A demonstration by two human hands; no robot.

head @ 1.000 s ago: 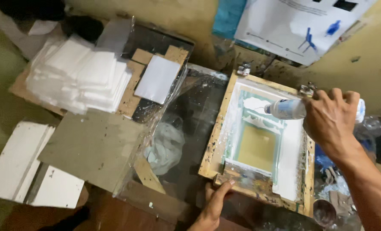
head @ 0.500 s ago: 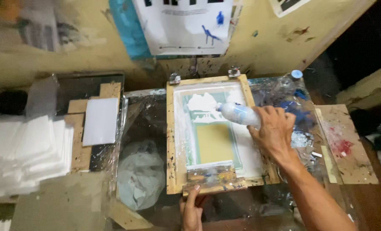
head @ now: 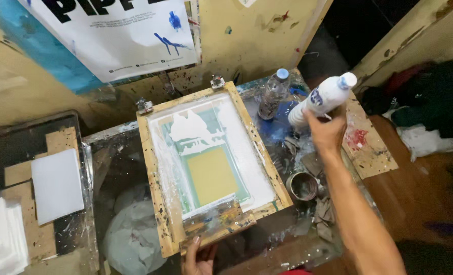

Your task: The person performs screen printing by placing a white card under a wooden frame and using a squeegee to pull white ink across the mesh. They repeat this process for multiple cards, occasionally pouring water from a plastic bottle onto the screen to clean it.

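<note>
Holding: your right hand (head: 327,133) is wrapped around the lower body of a white plastic bottle (head: 322,98), fingers closed on it, the bottle tilted with its pale blue cap pointing up and away from your wrist.
Other grip: your left hand (head: 198,257) has its fingers curled up onto the near edge of the wooden screen-printing frame (head: 157,196), at the paint-smeared wooden squeegee (head: 217,224) that lies across that edge; you cannot tell whether the fingers clamp the frame or only press on it.
Beside the bottle: a clear plastic bottle (head: 273,94) with a blue cap stands upright just to the left of your right hand, apart from the white one.
Below your right wrist: a small round metal tin (head: 302,186) sits among crumpled grey rags (head: 322,214), near your forearm.
Right of the grip: a board with a red paint stain (head: 365,142) lies just past your right hand.
Inside the frame: white ink is spread over the mesh, with a yellow rectangle (head: 212,175) in the middle, above your left hand.
Far end of the frame: two metal hinge clamps (head: 216,81) pin it at the side away from your left hand.
Left of the frame: a white sheet (head: 57,186) lies flat, well apart from both hands.
</note>
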